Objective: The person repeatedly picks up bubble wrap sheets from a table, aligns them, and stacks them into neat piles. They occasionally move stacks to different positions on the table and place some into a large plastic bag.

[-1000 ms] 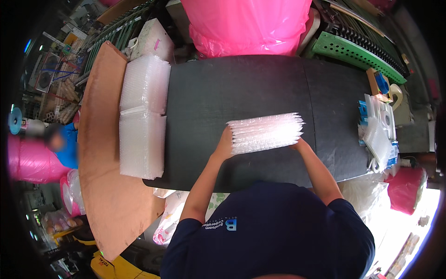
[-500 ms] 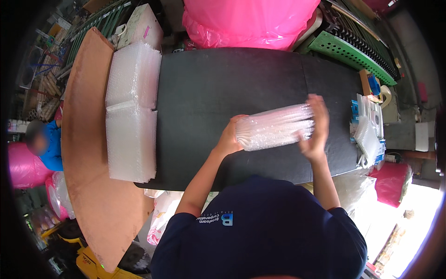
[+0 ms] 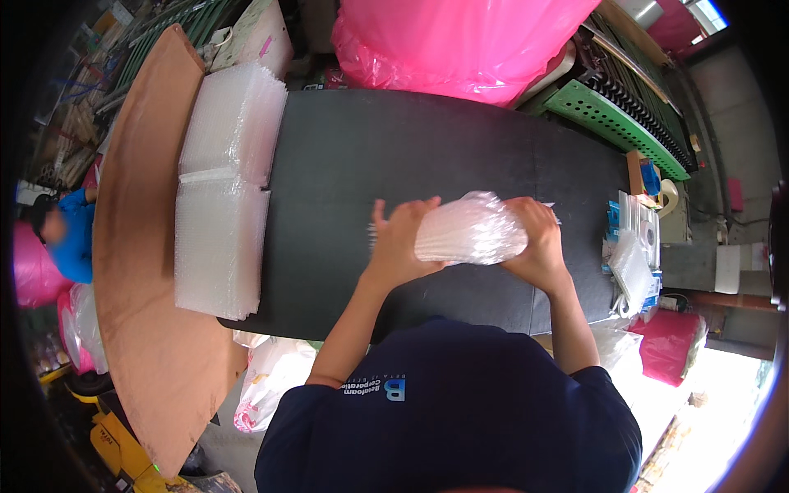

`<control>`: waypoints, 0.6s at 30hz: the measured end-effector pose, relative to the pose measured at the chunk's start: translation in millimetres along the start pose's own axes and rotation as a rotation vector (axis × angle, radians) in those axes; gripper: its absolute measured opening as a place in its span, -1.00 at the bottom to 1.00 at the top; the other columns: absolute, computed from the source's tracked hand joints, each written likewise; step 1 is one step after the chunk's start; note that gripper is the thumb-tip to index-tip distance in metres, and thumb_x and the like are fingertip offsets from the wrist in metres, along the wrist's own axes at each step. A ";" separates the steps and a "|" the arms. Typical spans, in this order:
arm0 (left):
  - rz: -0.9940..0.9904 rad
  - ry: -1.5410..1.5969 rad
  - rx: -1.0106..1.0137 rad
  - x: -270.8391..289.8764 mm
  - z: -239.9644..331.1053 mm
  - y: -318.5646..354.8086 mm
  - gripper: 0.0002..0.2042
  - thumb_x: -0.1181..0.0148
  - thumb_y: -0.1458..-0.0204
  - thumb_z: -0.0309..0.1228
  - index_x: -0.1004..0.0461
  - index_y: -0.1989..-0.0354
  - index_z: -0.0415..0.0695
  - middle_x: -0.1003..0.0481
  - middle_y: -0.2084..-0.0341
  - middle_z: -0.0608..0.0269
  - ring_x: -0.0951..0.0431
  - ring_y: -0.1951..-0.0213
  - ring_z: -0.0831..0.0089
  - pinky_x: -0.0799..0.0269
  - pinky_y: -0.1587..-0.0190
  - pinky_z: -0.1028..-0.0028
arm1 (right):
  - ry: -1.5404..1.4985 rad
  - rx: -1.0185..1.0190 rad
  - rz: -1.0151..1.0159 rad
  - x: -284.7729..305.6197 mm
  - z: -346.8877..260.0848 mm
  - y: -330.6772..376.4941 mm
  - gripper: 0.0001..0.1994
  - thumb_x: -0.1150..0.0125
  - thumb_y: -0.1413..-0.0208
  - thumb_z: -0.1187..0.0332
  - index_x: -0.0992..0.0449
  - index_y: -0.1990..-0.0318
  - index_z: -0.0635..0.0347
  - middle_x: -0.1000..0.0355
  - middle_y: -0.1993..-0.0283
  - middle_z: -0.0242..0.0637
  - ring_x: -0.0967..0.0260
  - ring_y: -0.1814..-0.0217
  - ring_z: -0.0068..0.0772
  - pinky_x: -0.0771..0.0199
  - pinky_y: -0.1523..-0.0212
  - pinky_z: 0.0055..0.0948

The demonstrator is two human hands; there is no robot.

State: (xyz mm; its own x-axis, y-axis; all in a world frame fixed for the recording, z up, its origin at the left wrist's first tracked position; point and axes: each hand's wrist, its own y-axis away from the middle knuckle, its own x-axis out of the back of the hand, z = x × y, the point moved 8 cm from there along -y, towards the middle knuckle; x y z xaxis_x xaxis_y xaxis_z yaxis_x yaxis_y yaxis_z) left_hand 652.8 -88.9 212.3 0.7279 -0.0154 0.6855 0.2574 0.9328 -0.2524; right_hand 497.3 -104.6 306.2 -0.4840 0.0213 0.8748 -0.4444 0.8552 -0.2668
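A bundle of clear bubble wrap sheets (image 3: 470, 230) is held between my two hands over the black tabletop (image 3: 394, 148). My left hand (image 3: 404, 245) wraps around the bundle's left end, with one finger sticking up. Around the right end my right hand (image 3: 536, 244) is closed, its thumb side toward the middle. Between the hands the bundle bulges upward, and its ends poke out a little past both hands. To the left, two neat stacks of bubble wrap, a far stack (image 3: 232, 123) and a near stack (image 3: 219, 251), lie along the table's left side.
A brown board (image 3: 136, 271) runs along the table's left. Beyond the far edge stands a big pink plastic-wrapped bulk (image 3: 460, 45). Packets (image 3: 633, 259) and a tape roll (image 3: 668, 197) sit at the right, by a green perforated rack (image 3: 620, 123). Another person (image 3: 76, 242) is at far left.
My right hand has come in and closed on the bundle's right end. My left hand has shifted its hold, and the bundle now bulges in the middle. The view has shifted slightly.
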 end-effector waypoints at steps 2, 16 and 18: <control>0.203 -0.256 -0.013 50.5 16.2 10.5 -0.05 -0.38 0.49 0.09 -0.09 -0.12 -0.12 -0.23 -0.05 0.05 -0.09 -0.18 0.20 0.38 -0.13 -0.16 | -0.270 -0.205 -0.014 -0.3 27.1 3.9 -0.35 -0.49 0.61 0.41 -0.37 0.16 0.18 -0.41 0.26 -0.31 -0.38 0.18 -0.30 -0.33 0.11 -0.33; 0.082 0.269 -0.044 -42.9 -121.1 67.7 0.49 -0.53 0.85 -0.03 0.59 -0.24 -0.04 0.49 -0.26 -0.09 0.35 -0.28 -0.03 0.24 -0.26 0.12 | -0.903 -0.693 -0.342 -163.8 186.8 125.4 -0.23 -0.53 0.59 0.49 -0.34 0.01 0.18 -0.38 0.14 -0.40 -0.27 0.06 -0.55 -0.31 -0.01 -0.46; 0.046 0.308 -0.077 -38.3 -117.4 62.0 0.48 -0.52 0.83 -0.03 0.58 -0.25 -0.01 0.48 -0.26 -0.08 0.34 -0.28 -0.03 0.22 -0.25 0.13 | -0.731 -0.526 -0.360 -154.9 190.7 129.4 -0.17 -0.55 0.60 0.45 -0.31 -0.04 0.17 -0.37 0.10 -0.40 -0.28 0.05 -0.53 -0.28 -0.04 -0.47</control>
State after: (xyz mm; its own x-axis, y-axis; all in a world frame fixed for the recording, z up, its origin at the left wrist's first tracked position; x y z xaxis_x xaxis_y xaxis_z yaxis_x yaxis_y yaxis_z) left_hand 715.5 -72.7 90.2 0.8952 -0.0927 0.4358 0.2579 0.9054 -0.3374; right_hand 371.1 -96.0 59.1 -0.8130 -0.4621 0.3542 -0.3495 0.8739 0.3379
